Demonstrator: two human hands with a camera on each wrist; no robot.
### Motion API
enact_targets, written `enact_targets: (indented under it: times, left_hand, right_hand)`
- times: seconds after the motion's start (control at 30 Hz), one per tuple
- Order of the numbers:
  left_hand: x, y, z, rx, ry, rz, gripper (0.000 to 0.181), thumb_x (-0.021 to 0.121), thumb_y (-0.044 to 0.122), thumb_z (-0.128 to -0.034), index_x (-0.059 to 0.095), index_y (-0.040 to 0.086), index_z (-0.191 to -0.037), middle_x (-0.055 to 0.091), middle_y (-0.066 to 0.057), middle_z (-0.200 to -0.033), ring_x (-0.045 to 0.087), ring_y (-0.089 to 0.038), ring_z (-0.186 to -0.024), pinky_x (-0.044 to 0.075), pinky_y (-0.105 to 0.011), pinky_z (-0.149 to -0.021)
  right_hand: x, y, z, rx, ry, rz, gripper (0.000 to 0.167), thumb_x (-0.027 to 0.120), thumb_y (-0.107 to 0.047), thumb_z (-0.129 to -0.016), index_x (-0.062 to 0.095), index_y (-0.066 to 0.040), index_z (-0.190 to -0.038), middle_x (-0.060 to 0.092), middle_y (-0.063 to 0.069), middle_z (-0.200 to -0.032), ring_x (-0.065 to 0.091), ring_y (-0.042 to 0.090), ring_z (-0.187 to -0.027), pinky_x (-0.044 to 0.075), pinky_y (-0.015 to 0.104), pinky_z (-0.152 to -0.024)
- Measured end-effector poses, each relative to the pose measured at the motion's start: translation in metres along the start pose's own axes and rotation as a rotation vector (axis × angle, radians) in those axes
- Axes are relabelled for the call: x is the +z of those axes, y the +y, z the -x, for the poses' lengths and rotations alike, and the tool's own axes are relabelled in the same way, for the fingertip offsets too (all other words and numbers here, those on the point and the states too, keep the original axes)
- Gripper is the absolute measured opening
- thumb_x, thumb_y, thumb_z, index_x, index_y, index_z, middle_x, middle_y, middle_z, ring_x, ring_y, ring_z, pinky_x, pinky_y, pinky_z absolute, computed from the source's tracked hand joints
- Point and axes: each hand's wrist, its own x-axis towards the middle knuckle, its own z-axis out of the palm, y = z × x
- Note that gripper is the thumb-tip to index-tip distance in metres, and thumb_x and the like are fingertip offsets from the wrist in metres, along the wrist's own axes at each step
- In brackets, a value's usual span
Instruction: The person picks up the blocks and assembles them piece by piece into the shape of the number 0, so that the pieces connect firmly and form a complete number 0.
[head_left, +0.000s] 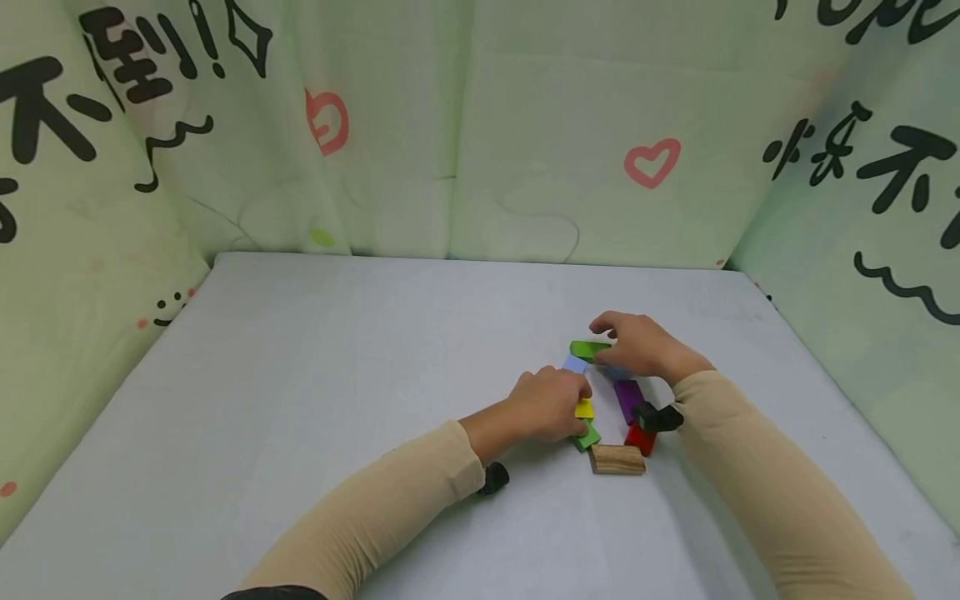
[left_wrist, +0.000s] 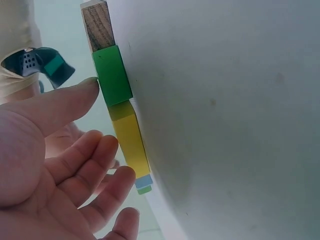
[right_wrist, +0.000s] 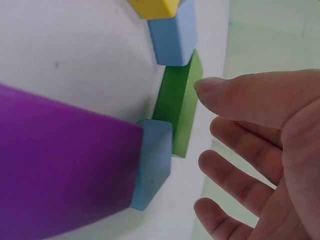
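Observation:
Wooden blocks lie end to end in a closed ring on the table's right side. My left hand (head_left: 547,404) is at the ring's left side, fingers loosely bent. Its thumb tip meets the edge of a green block (left_wrist: 113,75), and its fingertips are against or very near the yellow block (left_wrist: 129,140). At the far end, my right hand (head_left: 637,343) has its thumb at the long green block (right_wrist: 179,100), other fingers apart from it. Two blue blocks (right_wrist: 175,35) adjoin that green one. A purple block (head_left: 628,402), red block (head_left: 640,439) and plain wood block (head_left: 617,460) complete the ring.
A white table (head_left: 337,358) extends widely left of the ring. Green printed curtains (head_left: 525,150) enclose its back and sides. Each wrist wears a dark camera (head_left: 658,417), the right one low over the purple and red blocks.

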Motion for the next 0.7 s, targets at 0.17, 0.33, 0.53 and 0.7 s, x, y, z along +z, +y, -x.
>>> enact_targets:
  times: [0.17, 0.33, 0.53, 0.7]
  left_hand:
    - [0.001, -0.001, -0.001, 0.004, 0.005, -0.001, 0.042, 0.076, 0.036, -0.0893, 0.067, 0.021, -0.128, 0.06, 0.012, -0.095, 0.05, -0.011, -0.091, 0.039, -0.028, -0.071]
    - [0.003, -0.004, -0.003, 0.015, 0.001, 0.028, 0.043, 0.077, 0.036, -0.0888, 0.067, 0.021, -0.128, 0.061, 0.012, -0.097, 0.05, -0.012, -0.092, 0.04, -0.028, -0.073]
    - [0.001, -0.012, -0.002, 0.058, 0.011, 0.087, 0.045, 0.077, 0.034, -0.0885, 0.066, 0.018, -0.13, 0.066, 0.01, -0.11, 0.052, -0.013, -0.101, 0.044, -0.03, -0.082]
    - [-0.009, -0.019, 0.005, 0.068, 0.075, 0.103, 0.047, 0.074, 0.036, -0.0907, 0.064, 0.017, -0.132, 0.065, 0.007, -0.126, 0.054, -0.015, -0.115, 0.046, -0.035, -0.093]
  right_hand:
    - [-0.003, -0.002, 0.007, -0.018, 0.037, -0.018, 0.046, 0.066, -0.017, -0.094, 0.054, 0.004, -0.134, 0.057, 0.025, -0.133, 0.052, 0.044, -0.123, 0.043, 0.059, -0.1]
    - [-0.006, -0.005, 0.018, -0.028, 0.07, -0.017, 0.045, 0.063, -0.021, -0.096, 0.055, 0.003, -0.133, 0.058, 0.025, -0.132, 0.053, 0.043, -0.122, 0.045, 0.058, -0.097]
    - [-0.006, -0.007, 0.031, -0.06, 0.114, 0.013, 0.044, 0.062, -0.024, -0.099, 0.055, 0.004, -0.133, 0.058, 0.026, -0.132, 0.054, 0.043, -0.119, 0.048, 0.057, -0.094]
    - [-0.005, -0.01, 0.043, -0.064, 0.141, 0.057, 0.045, 0.064, -0.024, -0.098, 0.056, 0.005, -0.132, 0.057, 0.027, -0.133, 0.054, 0.044, -0.119, 0.048, 0.058, -0.094]
